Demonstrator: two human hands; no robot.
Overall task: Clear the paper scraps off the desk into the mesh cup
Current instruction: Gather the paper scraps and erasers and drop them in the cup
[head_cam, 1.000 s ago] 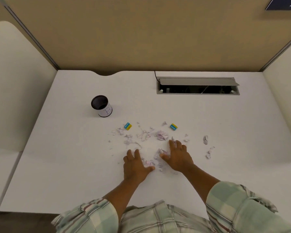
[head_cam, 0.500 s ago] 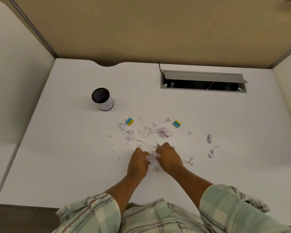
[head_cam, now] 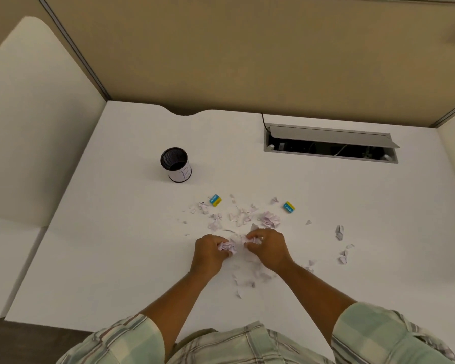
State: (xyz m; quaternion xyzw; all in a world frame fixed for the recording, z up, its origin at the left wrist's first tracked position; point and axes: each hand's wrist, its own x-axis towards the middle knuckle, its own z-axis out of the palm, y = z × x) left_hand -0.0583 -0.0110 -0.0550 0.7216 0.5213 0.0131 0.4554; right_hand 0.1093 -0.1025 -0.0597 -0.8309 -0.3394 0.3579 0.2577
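Pale paper scraps (head_cam: 241, 216) lie scattered across the middle of the white desk (head_cam: 116, 232). My left hand (head_cam: 208, 253) is curled around a bunch of scraps (head_cam: 227, 247), and my right hand (head_cam: 268, 249) beside it grips another bunch. A crumpled wad (head_cam: 269, 219) sits just beyond my right hand. More scraps (head_cam: 342, 248) lie to the right, and small bits (head_cam: 247, 282) lie under my wrists. The black mesh cup (head_cam: 176, 164), with a white label, stands upright at the back left, well apart from both hands.
Two small blue-and-yellow erasers (head_cam: 215, 200) (head_cam: 289, 207) lie among the scraps. An open cable hatch (head_cam: 330, 143) is set in the desk at the back right. Beige partition walls (head_cam: 221, 61) close the back, and cream dividers (head_cam: 37, 114) flank the sides.
My hands went from lying flat and apart on the desk to drawing together and closing into fists on gathered scraps. They now sit slightly apart, each with its own bunch.
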